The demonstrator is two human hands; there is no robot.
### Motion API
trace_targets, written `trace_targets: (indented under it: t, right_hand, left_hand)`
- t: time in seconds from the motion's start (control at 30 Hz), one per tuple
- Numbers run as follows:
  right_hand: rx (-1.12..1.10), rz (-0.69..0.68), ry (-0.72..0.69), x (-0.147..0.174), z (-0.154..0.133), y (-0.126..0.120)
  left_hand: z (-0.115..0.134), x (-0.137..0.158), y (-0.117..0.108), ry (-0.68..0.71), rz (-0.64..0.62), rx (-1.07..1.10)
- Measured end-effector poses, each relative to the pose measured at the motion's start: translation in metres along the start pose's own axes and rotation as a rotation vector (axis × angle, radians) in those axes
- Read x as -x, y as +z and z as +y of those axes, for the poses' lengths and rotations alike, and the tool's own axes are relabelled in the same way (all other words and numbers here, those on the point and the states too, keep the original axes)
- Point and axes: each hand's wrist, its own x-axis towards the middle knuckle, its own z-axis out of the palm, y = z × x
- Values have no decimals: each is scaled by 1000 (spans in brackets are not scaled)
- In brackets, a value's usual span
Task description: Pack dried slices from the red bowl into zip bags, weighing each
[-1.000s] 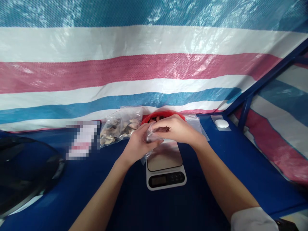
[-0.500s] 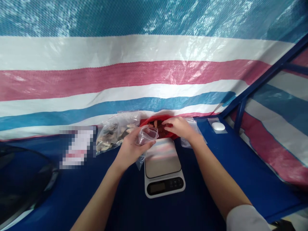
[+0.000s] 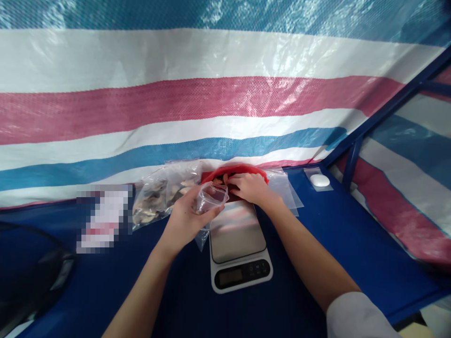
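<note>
A blue, white and red striped plastic sheet [image 3: 176, 56] hangs behind a flat blue tabletop [image 3: 345, 234], where a white rectangular digital scale [image 3: 239, 237] sits before a rounded red plastic container [image 3: 239, 168]. The right hand [image 3: 251, 188] reaches, fingers bent, into the container, its grip impossible to tell; the left hand [image 3: 185, 216] holds an open-mouthed clear plastic bag [image 3: 207, 201] near the container's brown irregular pieces [image 3: 220, 181].

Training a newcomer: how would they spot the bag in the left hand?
On the blue table, find the white digital scale. By its far left corner, the left hand holds a clear plastic bag, open-mouthed, unlike flat bags right and filled bags left.
</note>
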Motion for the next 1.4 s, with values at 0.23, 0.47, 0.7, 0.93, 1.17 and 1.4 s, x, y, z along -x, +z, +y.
trace_targets:
  t: [0.23,0.47,0.7,0.93,1.17,1.4]
  right_hand:
    - [-27,25,-19,2,3,0]
    - [-88,0,-7,1,7,-2]
    - [-300,77,-101,-2,14,3]
    - [-650,229,-165,12,14,-30]
    - [-756,239,-307,31,-19,-65]
    - [-469,172,-369,35,-44,-66]
  left_hand:
    - [-3,2,3,-9,9,-23]
    - [-4,2,4,-19,2,-45]
    - [-7,1,5,18,-7,-67]
    - [-11,0,5,68,-22,-75]
    - [-5,2,11,112,-53,-99]
    - [4,3,15,114,-65,-79]
